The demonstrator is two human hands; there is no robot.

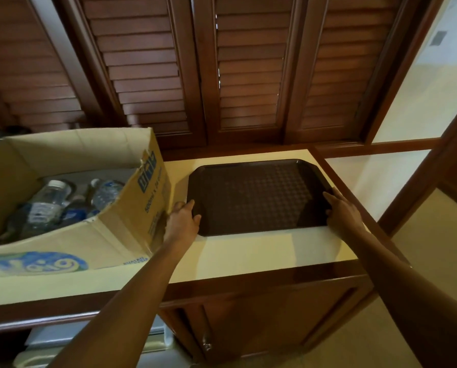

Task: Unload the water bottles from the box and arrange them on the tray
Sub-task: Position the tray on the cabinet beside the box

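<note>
Both hands rest on the dark brown rectangular plastic tray (256, 197): the left hand (182, 219) lies with fingers spread over the tray's left rim near its front corner, and the right hand (340, 211) lies with fingers extended along the right rim, neither closed around anything. That tray sits flat on the cream countertop (248, 253), nothing standing on its textured bed. Just beside it on the left, touching the left wrist, stands the open brown cardboard box (131, 208) printed with blue lettering and a blue logo, its flaps up. Inside the box lie the clear plastic water bottles (46, 205) with white caps, tumbled on their sides in a loose heap; their exact number cannot be told. Behind the counter runs a wall of dark wooden louvred shutters (248, 75). Under the countertop is a dark wooden cabinet door (269, 320) with a small metal knob, and to the right the counter edge drops away to a pale floor (421, 261).
</note>
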